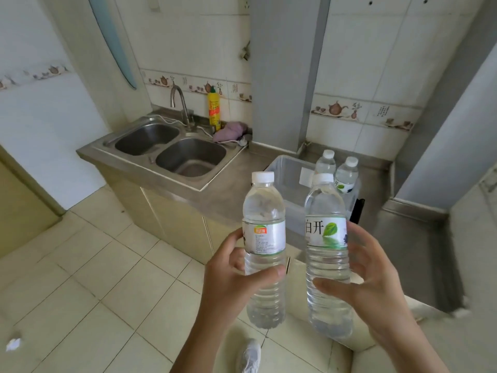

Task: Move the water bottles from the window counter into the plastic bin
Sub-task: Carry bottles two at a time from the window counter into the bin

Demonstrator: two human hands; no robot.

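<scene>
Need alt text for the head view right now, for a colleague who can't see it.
Each hand, left hand and right hand, holds an upright water bottle, approaching the plastic bin on the steel counter, where two bottles already stand.

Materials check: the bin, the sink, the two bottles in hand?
Bin: translucent, frosted plastic; the bottles inside show through its wall.
Sink: likely stainless steel, brushed grey sheen.
Left bottle and right bottle: clear thin plastic, ribbed, white caps.

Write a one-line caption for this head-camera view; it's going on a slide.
Left hand and right hand each carry an upright water bottle toward the clear plastic bin, where two bottles already stand.
</scene>
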